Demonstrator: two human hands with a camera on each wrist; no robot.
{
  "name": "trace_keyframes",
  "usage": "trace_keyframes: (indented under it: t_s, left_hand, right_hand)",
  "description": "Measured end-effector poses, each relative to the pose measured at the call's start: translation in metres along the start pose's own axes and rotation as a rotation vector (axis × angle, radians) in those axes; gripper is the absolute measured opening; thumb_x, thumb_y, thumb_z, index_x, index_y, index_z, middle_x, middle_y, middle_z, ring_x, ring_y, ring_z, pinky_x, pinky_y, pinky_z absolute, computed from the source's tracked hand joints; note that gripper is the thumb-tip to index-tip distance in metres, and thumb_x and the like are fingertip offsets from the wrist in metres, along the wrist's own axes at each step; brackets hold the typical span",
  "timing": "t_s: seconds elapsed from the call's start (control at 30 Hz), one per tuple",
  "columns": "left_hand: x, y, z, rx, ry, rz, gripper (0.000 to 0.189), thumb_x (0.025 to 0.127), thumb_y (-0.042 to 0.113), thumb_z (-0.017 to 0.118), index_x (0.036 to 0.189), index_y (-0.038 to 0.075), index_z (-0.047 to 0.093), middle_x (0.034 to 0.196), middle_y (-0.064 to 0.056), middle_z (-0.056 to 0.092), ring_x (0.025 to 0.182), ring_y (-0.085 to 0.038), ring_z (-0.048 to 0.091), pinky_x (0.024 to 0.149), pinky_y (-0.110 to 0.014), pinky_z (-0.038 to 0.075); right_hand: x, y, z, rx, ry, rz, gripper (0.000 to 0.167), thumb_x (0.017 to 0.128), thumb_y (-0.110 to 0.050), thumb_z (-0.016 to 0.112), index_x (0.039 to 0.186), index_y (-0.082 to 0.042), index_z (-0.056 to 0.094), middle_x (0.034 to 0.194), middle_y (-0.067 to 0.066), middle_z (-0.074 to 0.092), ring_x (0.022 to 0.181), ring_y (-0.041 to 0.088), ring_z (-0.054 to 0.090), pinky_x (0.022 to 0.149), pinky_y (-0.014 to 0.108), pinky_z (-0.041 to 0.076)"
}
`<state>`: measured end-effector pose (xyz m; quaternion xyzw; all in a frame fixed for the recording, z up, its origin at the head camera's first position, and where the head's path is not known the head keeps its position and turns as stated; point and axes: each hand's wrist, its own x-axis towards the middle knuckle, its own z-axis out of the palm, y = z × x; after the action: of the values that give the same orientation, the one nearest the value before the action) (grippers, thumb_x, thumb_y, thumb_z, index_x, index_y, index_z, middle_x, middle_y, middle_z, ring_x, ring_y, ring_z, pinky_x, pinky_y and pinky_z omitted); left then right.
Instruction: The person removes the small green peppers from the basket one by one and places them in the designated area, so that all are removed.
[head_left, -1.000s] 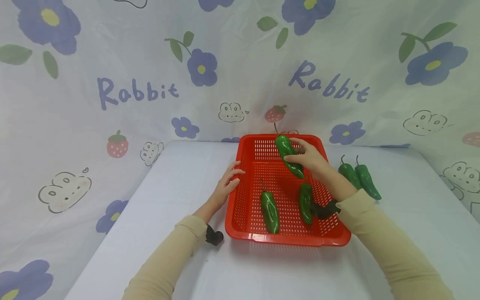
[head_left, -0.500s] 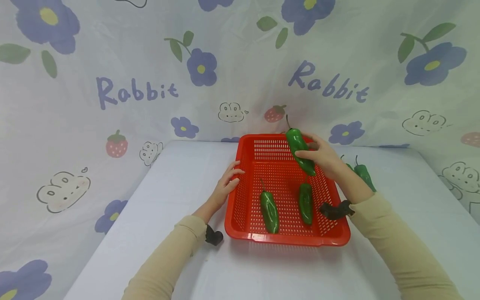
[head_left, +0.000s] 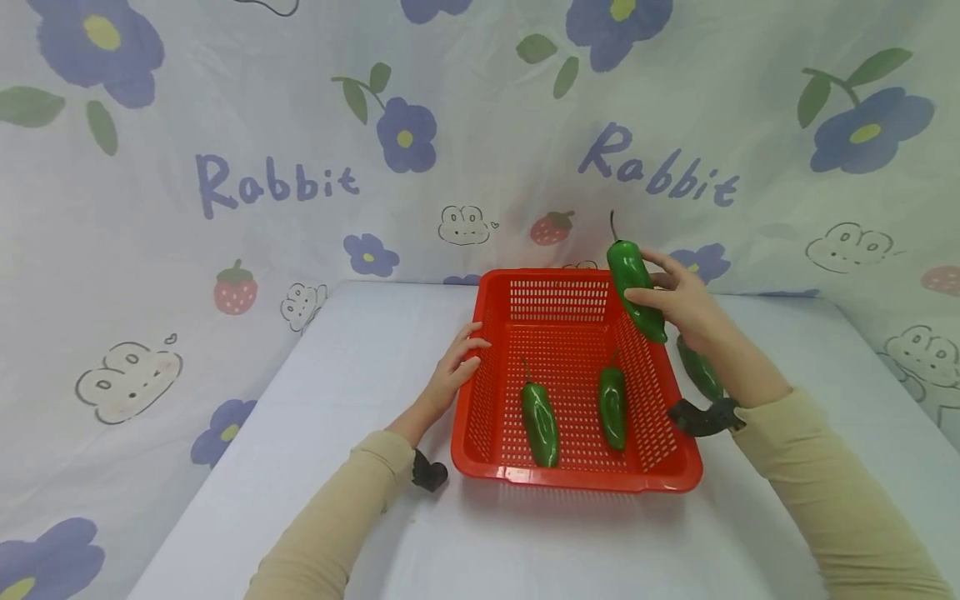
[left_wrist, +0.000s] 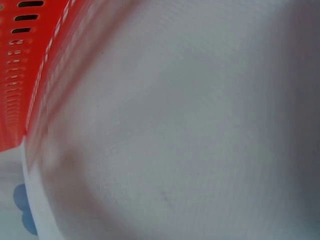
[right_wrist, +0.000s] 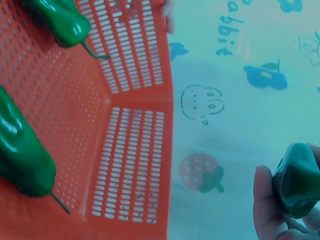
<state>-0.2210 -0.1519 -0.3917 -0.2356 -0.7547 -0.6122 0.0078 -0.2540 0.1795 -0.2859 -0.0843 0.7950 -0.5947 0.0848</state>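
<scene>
My right hand (head_left: 686, 302) pinches a green pepper (head_left: 633, 287) between thumb and fingers, stem upward, over the right rim of a red plastic basket (head_left: 577, 477). The right wrist view also catches this pepper (right_wrist: 297, 182) beside the thumb. On the basket's left rim rests my left hand (head_left: 448, 371), fingers extended over the edge; the left wrist view does not show it. Inside the basket lie two green peppers, one left of centre (head_left: 540, 423) and one to the right (head_left: 612, 408), apart from each other.
Outside the basket's right wall, one green pepper (head_left: 700, 368) lies on the white table (head_left: 360, 333), partly behind my right arm. A dark strap piece (head_left: 701, 417) sits at the right wrist. A patterned curtain (head_left: 465, 108) hangs behind the table.
My right hand has carried its pepper rightward and slightly up, from above the basket's inside to its right rim. One pepper on the table is now hidden behind the arm. The left hand stays put.
</scene>
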Motion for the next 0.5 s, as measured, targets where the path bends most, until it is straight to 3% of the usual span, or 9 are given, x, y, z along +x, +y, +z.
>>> trace_keyframes:
  t_s: [0.07, 0.17, 0.3, 0.4, 0.5]
  left_hand:
    - [0.001, -0.001, 0.000, -0.003, 0.002, -0.002, 0.032, 0.089, 0.004, 0.039, 0.116, -0.013, 0.043, 0.148, -0.023, 0.016, 0.133, -0.041, 0.020, 0.096, -0.054, 0.038]
    - [0.004, -0.017, -0.002, 0.005, 0.009, 0.015, 0.033, 0.090, 0.010, 0.040, 0.116, -0.009, 0.045, 0.149, -0.017, 0.018, 0.133, -0.037, 0.022, 0.096, -0.053, 0.039]
    - [0.006, -0.030, -0.003, 0.006, 0.012, 0.035, 0.033, 0.090, 0.013, 0.040, 0.116, -0.006, 0.046, 0.149, -0.015, 0.018, 0.133, -0.036, 0.022, 0.097, -0.052, 0.039]
    - [0.003, -0.015, -0.002, 0.004, 0.006, 0.021, 0.031, 0.090, 0.007, 0.039, 0.115, -0.009, 0.045, 0.148, -0.020, 0.017, 0.133, -0.039, 0.020, 0.098, -0.054, 0.037]
    - [0.000, -0.003, 0.000, 0.015, 0.004, 0.009, 0.030, 0.090, 0.004, 0.038, 0.115, -0.010, 0.045, 0.148, -0.023, 0.016, 0.134, -0.040, 0.020, 0.098, -0.055, 0.036]
  right_hand:
    - [-0.001, -0.001, -0.004, -0.010, 0.013, 0.004, 0.074, 0.088, -0.023, 0.059, 0.147, -0.023, 0.014, 0.131, 0.014, 0.038, 0.090, 0.005, 0.054, 0.077, 0.020, 0.046]
    - [-0.003, -0.002, -0.011, -0.033, 0.038, 0.014, 0.074, 0.088, -0.026, 0.060, 0.147, -0.024, 0.015, 0.132, 0.013, 0.037, 0.089, 0.004, 0.054, 0.076, 0.020, 0.047]
    - [-0.004, -0.002, -0.021, -0.051, 0.059, 0.026, 0.074, 0.088, -0.030, 0.059, 0.147, -0.026, 0.014, 0.135, 0.014, 0.035, 0.088, 0.002, 0.053, 0.090, 0.033, 0.045]
    - [-0.004, -0.001, -0.029, -0.076, 0.069, 0.035, 0.075, 0.088, -0.031, 0.058, 0.147, -0.026, 0.013, 0.138, 0.017, 0.032, 0.092, 0.006, 0.052, 0.100, 0.046, 0.036]
    - [-0.004, 0.001, -0.036, -0.104, 0.077, 0.049, 0.076, 0.088, -0.032, 0.058, 0.148, -0.025, 0.010, 0.144, 0.021, 0.026, 0.105, 0.021, 0.050, 0.102, 0.052, 0.032]
